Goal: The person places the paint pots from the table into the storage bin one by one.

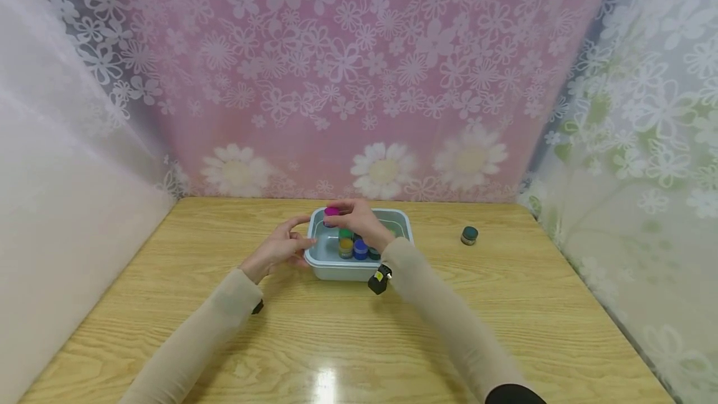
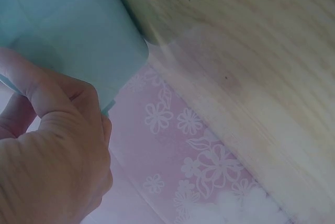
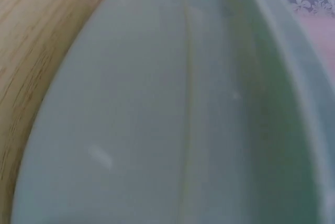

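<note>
A pale blue plastic basin (image 1: 336,273) stands on the table, with several small paint jars inside. My left hand (image 1: 277,248) grips its left end, thumb at the rim; the left wrist view shows curled fingers against the basin (image 2: 94,35). With my right hand (image 1: 361,222) I pinch a magenta-topped jar (image 1: 331,212) at the basin's far left corner. Whether that jar touches the bottom cannot be told. A yellow jar (image 1: 345,249), a blue jar (image 1: 361,249) and a green-topped jar (image 1: 346,234) sit nearby. My right hand and sleeve partly hide the others. Only the basin wall (image 3: 115,103) fills the right wrist view.
One dark green-lidded jar (image 1: 469,235) stands apart on the wooden table (image 1: 280,348), to the right of the basin. A pink flowered curtain (image 1: 314,80) hangs along the back edge, with pale curtains at both sides.
</note>
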The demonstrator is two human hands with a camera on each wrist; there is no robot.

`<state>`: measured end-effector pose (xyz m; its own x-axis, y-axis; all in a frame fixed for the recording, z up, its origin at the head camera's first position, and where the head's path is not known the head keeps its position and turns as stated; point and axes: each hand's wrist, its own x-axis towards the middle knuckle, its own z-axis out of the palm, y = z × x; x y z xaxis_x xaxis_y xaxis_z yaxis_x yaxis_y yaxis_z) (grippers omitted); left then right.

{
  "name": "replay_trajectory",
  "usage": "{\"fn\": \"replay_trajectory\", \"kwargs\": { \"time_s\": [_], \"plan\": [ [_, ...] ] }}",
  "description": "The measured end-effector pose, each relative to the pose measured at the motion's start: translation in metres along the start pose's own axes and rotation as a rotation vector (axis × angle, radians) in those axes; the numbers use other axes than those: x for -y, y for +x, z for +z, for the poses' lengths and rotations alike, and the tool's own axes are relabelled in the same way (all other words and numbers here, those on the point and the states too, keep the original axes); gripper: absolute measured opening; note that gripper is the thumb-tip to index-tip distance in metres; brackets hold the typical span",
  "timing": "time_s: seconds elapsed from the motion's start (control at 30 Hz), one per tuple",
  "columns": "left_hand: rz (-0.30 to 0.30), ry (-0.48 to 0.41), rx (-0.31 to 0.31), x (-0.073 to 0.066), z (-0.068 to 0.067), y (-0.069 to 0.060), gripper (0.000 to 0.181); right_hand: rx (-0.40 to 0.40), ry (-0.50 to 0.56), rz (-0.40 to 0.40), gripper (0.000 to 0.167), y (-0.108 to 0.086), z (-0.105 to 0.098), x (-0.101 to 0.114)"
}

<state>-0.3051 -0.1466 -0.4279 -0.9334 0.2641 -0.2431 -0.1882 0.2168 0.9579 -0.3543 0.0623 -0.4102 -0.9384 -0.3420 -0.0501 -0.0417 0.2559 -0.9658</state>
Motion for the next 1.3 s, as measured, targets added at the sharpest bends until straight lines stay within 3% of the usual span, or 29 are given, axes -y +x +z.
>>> {"fn": "replay_trajectory", "kwargs": {
  "time_s": [0.27,0.53,0.8,1.3],
  "plan": [
    [0.015,-0.012,-0.002,0.003,0.0,0.002,0.067,-0.026,-0.066,0.003,0.047,0.01,0.005,-0.005],
    [0.018,-0.012,-0.006,0.003,0.0,0.001,0.066,-0.038,-0.239,-0.025,0.042,0.016,0.01,-0.007],
    [0.015,-0.007,-0.004,0.002,-0.001,0.001,0.069,-0.002,-0.354,-0.016,0.041,0.021,0.011,-0.01],
    [0.016,-0.02,-0.01,0.001,0.0,0.001,0.068,0.048,-0.467,-0.03,0.043,0.02,0.009,-0.009]
  ]
}}
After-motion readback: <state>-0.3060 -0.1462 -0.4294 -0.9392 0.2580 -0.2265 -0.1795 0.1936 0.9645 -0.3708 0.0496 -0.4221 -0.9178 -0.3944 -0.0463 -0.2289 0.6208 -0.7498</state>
